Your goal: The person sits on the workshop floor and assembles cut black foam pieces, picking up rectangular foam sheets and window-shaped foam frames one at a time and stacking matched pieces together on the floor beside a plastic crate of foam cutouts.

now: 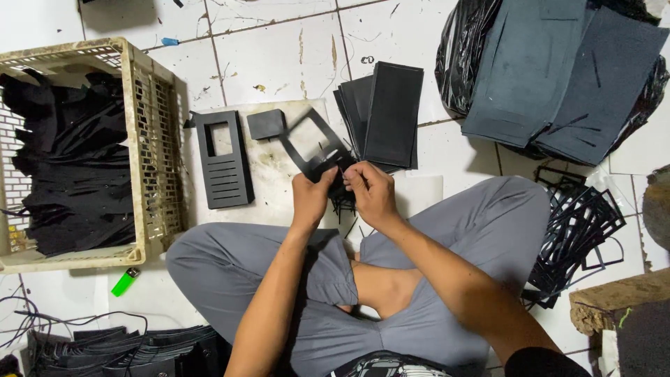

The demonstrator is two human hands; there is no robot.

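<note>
Floor clutter, tiled floor [279, 56]
Beige crate [150, 139] w/ black scraps at left edge; green lighter [125, 282] just below it; dark sheets on black bag [460, 63], top-right corner.

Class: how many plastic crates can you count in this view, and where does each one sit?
1. A beige slatted plastic crate stands on the tiled floor at the left, filled with black cut pieces. Others may lie outside the picture.

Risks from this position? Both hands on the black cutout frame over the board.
1. The thin black frame, pinched at one corner by the left hand and right hand, may tear or bend there.
2. The leaning stack of black panels beside it could topple if knocked.
3. Scrap strips by the knee could snag the leg.
</note>
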